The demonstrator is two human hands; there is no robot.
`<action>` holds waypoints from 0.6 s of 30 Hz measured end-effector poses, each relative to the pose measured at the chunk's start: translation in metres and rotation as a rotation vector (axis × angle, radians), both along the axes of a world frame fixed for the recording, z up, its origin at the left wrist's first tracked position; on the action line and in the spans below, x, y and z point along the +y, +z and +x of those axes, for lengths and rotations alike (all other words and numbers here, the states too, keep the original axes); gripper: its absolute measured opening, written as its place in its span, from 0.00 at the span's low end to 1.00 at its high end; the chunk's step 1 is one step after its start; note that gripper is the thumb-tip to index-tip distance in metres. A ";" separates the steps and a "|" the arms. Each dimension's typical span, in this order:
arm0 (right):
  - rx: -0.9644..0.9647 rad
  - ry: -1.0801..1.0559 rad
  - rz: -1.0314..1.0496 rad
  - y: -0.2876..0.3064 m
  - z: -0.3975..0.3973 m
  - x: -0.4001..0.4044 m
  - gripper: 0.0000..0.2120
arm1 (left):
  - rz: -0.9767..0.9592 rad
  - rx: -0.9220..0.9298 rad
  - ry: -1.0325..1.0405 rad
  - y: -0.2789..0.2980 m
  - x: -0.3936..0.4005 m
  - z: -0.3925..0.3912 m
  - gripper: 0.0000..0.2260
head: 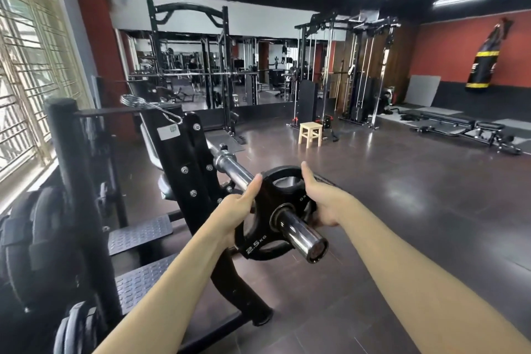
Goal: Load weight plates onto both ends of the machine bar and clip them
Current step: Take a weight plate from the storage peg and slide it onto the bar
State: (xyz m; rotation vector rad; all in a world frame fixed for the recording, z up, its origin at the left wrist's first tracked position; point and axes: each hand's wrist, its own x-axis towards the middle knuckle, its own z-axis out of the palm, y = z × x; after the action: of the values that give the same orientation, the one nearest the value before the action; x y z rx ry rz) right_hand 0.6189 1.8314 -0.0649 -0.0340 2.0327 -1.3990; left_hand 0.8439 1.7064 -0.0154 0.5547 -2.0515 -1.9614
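Note:
A black 2.5 kg weight plate [265, 244] sits threaded on the chrome bar sleeve [301, 234], whose end points toward me. My left hand [240, 207] grips the plate's left rim, thumb stretched along its top. My right hand [320, 201] holds the right rim, thumb up over the top cut-out. The bar runs back to the black machine upright [184, 158]. A silver spring clip [149, 108] rests on top of the machine frame, apart from both hands.
More black plates [34, 241] hang on a storage rack at the left by the barred window. A wooden stool [310, 133], a power rack [189, 66], a cable machine [350, 72] and a bench [459, 126] stand across the dark floor.

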 end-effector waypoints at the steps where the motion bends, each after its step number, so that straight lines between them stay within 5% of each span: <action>1: 0.001 0.011 -0.007 0.001 -0.006 -0.012 0.80 | 0.044 0.009 0.029 -0.002 -0.004 -0.005 0.30; 6: -0.007 -0.113 -0.042 0.008 -0.024 -0.058 0.79 | 0.147 0.032 0.091 -0.010 -0.031 -0.028 0.25; 9: -0.049 -0.153 -0.056 0.026 -0.009 -0.075 0.60 | 0.158 0.020 0.092 -0.012 -0.062 -0.045 0.26; 12: -0.017 -0.161 -0.126 0.045 0.007 -0.096 0.46 | 0.181 0.024 0.128 -0.016 -0.091 -0.064 0.40; 18: 0.067 -0.211 -0.118 0.039 -0.038 -0.166 0.53 | 0.186 0.023 0.164 -0.013 -0.150 -0.095 0.34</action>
State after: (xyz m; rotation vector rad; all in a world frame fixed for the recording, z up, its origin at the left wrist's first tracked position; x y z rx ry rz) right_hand 0.5814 1.6652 -0.0261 0.0863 2.0539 -1.6682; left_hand 0.7487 1.5561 -0.0283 0.7113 -1.7599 -2.0611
